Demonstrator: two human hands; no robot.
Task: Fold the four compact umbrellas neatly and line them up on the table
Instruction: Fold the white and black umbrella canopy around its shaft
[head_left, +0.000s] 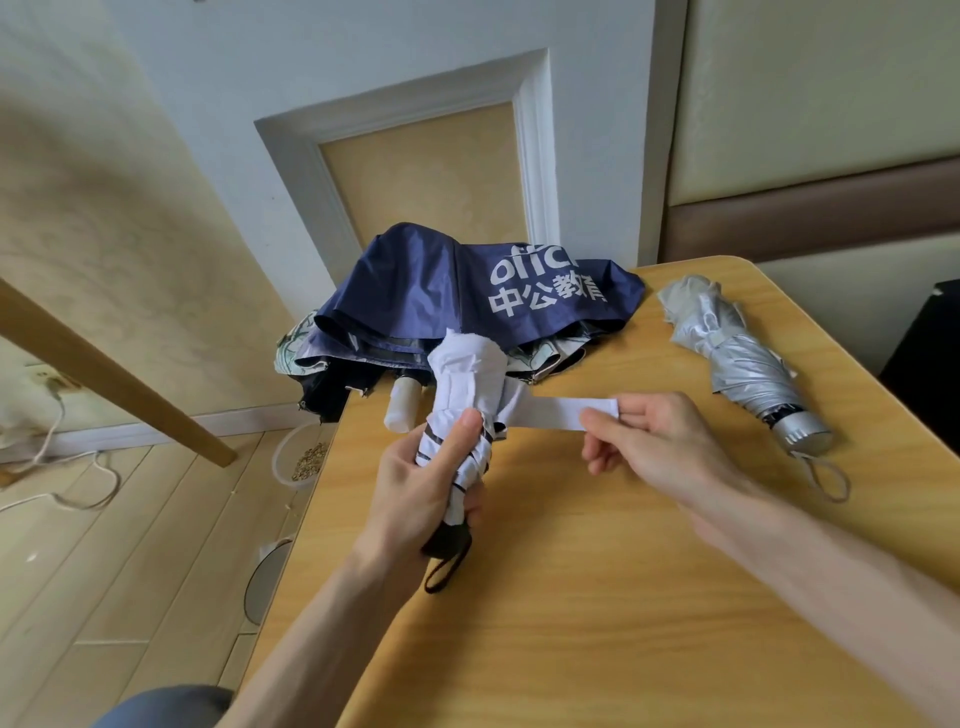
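Observation:
My left hand (421, 488) grips a rolled white umbrella (467, 384) with dark stripes around its middle, above the wooden table (571, 597). Its black handle and wrist loop (445, 564) hang below my palm. My right hand (654, 441) pinches the end of the umbrella's white closing strap (563, 413), pulled out straight to the right. A silver umbrella (743, 358) lies folded and strapped on the table at the right. A navy umbrella (467, 296) with white lettering lies loosely collapsed at the table's far left corner, over a pale patterned umbrella (296, 343) whose cream handle (402, 408) sticks out.
The table's left edge runs close to my left arm. Beside it on the floor are a clear tub of small brown bits (301, 460), a round container (267, 582) and white cables (78, 488). A wooden beam (114, 379) slants at the left. The wall is behind the table.

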